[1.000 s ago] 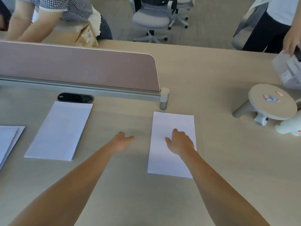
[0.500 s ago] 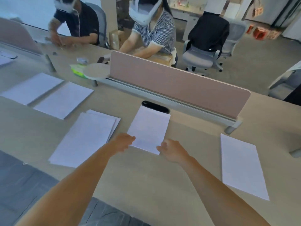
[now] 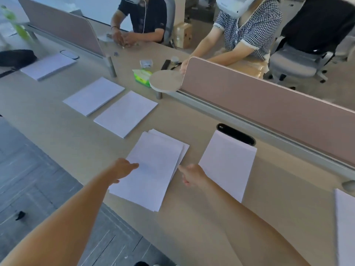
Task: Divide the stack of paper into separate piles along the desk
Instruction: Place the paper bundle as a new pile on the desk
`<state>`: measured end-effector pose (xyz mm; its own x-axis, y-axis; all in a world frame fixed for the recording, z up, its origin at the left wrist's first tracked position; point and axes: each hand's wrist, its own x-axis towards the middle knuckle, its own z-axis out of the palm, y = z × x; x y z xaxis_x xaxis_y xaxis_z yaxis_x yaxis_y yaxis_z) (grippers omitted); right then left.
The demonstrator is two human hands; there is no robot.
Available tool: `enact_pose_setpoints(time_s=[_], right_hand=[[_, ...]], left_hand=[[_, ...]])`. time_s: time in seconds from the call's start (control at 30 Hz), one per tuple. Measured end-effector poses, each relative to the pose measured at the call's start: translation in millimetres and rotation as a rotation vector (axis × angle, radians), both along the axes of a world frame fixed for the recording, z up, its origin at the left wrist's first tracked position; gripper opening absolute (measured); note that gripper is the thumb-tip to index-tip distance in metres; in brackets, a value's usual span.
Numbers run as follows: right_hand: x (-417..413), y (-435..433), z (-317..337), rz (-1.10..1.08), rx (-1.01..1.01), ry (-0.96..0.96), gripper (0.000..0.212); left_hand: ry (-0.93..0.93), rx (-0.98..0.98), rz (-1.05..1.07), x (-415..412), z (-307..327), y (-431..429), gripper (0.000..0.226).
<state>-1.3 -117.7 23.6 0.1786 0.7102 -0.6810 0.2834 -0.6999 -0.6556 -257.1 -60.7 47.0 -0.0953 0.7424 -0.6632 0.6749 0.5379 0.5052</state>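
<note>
Several white paper piles lie in a row along the light wooden desk (image 3: 201,217). The loosely fanned pile (image 3: 153,166) is nearest me. My left hand (image 3: 123,169) rests flat on its left edge, fingers stretched over the top sheet. My right hand (image 3: 192,174) is at the pile's right edge, fingertips touching the sheets' side, holding nothing I can see. A neat pile (image 3: 228,164) lies to the right, and the corner of another pile (image 3: 345,217) shows at the far right. Further piles (image 3: 126,114), (image 3: 94,96), (image 3: 48,66) lie to the left.
A pink divider screen (image 3: 269,100) runs along the desk's back, with a black cable port (image 3: 236,134) before it. A round side shelf (image 3: 165,81), green tissue pack (image 3: 142,77) and small items sit beyond. Two people sit across the desk. The desk's front edge drops to grey floor at left.
The view has swung left from the right-hand pile to the fanned pile. Both hands moved left with it, from the single neat pile to the two sides of the fanned one.
</note>
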Motion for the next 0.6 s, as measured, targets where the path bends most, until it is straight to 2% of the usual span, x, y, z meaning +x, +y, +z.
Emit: enact_pose_setpoints(time_s=[0.13, 0.2, 0.27, 0.33, 0.43, 0.53, 0.6], right_hand=[[-20.0, 32.2, -23.1, -0.200, -0.098, 0.012, 0.034], [-27.6, 47.7, -39.1, -0.305, -0.127, 0.025, 0.028], [-37.7, 57.5, -56.1, -0.391, -0.157, 0.045, 0.019], [-49.6, 67.9, -69.8, -0.479, -0.160, 0.079, 0.023], [-63.3, 77.7, -85.0, -0.514, -0.148, 0.000, 0.028], [-74.8, 81.9, -88.3, -0.550, -0.119, -0.038, 0.022], [-83.3, 83.7, -87.6, -0.528, -0.124, -0.081, 0.027]], left_hand=[[0.046, 0.016, -0.067, -20.2, -24.7, 49.5, 0.053], [0.007, 0.010, -0.047, -26.6, -42.8, 71.9, 0.049], [-0.045, -0.003, -0.026, -32.9, -68.2, 93.3, 0.058], [-0.119, -0.047, -0.025, -37.4, -87.1, 111.9, 0.063], [-0.283, -0.103, -0.003, -40.7, -101.9, 131.9, 0.048], [-0.347, -0.160, -0.005, -39.1, -102.1, 144.1, 0.023], [-0.339, -0.193, -0.024, -37.2, -102.6, 147.4, 0.018]])
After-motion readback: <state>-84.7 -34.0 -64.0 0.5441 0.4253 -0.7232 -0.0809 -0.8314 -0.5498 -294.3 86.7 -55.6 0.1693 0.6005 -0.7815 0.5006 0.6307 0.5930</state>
